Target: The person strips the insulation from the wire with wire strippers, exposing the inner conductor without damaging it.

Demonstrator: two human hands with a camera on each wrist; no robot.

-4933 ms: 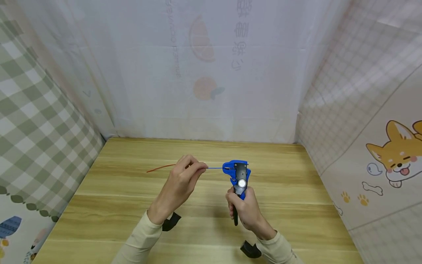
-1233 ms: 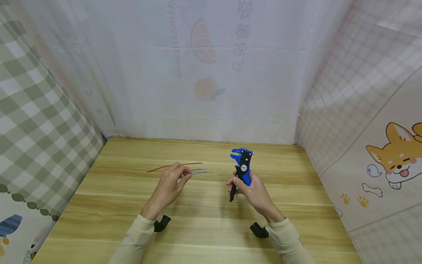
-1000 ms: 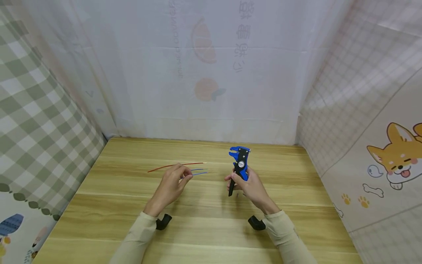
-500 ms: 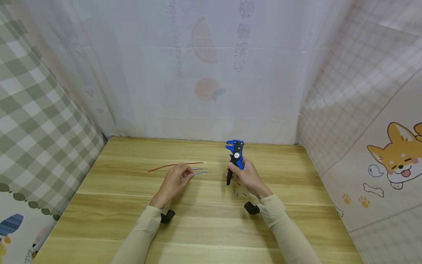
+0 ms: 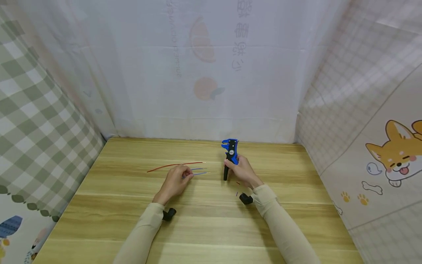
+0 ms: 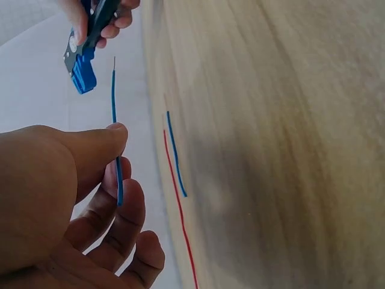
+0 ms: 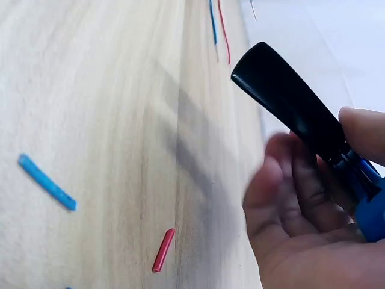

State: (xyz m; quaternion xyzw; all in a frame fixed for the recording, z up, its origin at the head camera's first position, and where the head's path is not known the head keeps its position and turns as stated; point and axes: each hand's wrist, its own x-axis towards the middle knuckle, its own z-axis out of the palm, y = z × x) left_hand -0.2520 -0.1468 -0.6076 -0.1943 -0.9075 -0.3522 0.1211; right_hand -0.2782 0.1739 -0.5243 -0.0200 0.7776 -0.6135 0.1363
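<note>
In the head view my left hand (image 5: 174, 181) pinches a short blue wire (image 5: 200, 173) between thumb and fingers. The left wrist view shows that wire pointing toward the tool, with a thin bare strand (image 6: 114, 62) at its far end. My right hand (image 5: 244, 171) holds a blue and black wire stripper (image 5: 232, 151) upright, its jaws apart with no wire in them. In the right wrist view the black handle (image 7: 289, 93) lies against the thumb, with the fingers loosely curled beside it. A second blue wire (image 6: 174, 150) and a red wire (image 6: 182, 211) lie on the table.
Small cut bits of insulation lie on the wooden table (image 5: 197, 234) near the right hand, a blue piece (image 7: 47, 182) and a red piece (image 7: 163, 250) among them. A white curtain (image 5: 148, 110) hangs at the far edge, with patterned cloth on both sides.
Earlier a blue wire ran from my left hand into the stripper; now the two are apart. In the last second my right hand moved the stripper away and leftward, uncovering the insulation bits.
</note>
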